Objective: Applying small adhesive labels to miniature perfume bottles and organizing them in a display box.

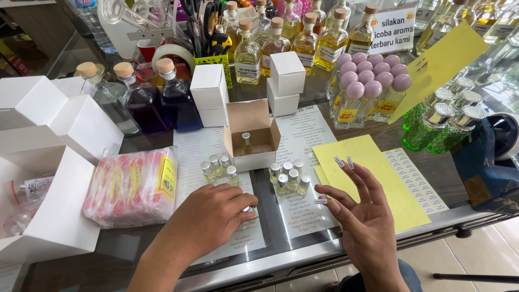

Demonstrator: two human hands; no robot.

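The left hand [213,216] lies knuckles-up on the glass counter [135,243], its fingers curled down and closed over a small silver-capped vial [248,210], of which only a bit of cap and glass shows at the fingertips. The right hand [365,216] is raised palm-up near the counter's front edge, fingers spread apart and gripping nothing; small white labels [342,161] stick to the tips of two fingers and another sits on the thumb tip. Just beyond the left hand stand two clusters of like vials, one of four [219,166] and one of six [289,176], both resting on printed paper sheets [311,135] under or on the glass. Behind them an open white box [251,138] holds one upright vial. Beside the right hand lies a yellow sheet [373,178] with a strip of white stickers along its far side. To the left, a clear bag of pink-and-yellow packets [132,186] sits close to the left forearm, with open white cartons [48,178] crowding the counter's left edge. The bare glass between the bag and the left hand is the only free stretch; the back is packed with corked bottles [143,100], pink-capped bottles [367,89] and green spray bottles [438,121].
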